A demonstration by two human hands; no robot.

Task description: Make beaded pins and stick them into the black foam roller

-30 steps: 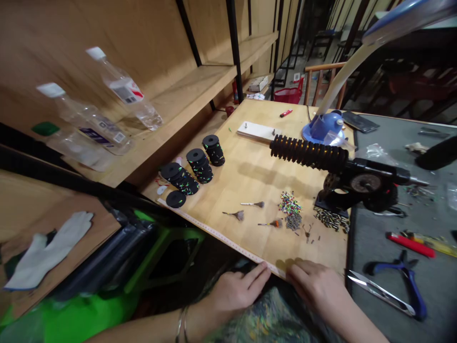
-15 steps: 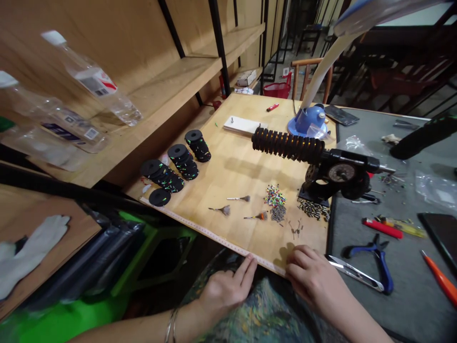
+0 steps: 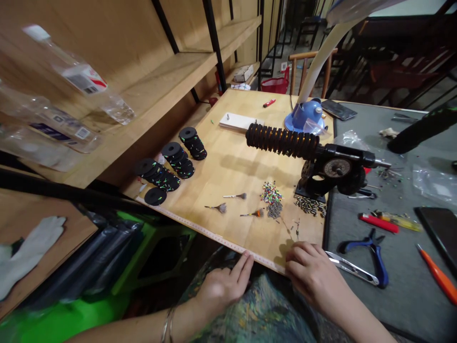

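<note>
The left hand (image 3: 228,282) is resting two straight fingers, held together, on the measuring tape (image 3: 214,236), which is running along the near edge of the tabletop (image 3: 235,169). The right hand (image 3: 310,267) is curling at the tape's right end; whether its fingers are pinching, I cannot tell.

Bordered left of the wooden table (image 3: 232,181) by wooden shelves (image 3: 174,78) with black posts (image 3: 214,43). Furnished just beyond the table with a wooden chair (image 3: 312,54); farther back, dimmer, with a dark stool (image 3: 307,23) on greyish floor (image 3: 297,51).
</note>
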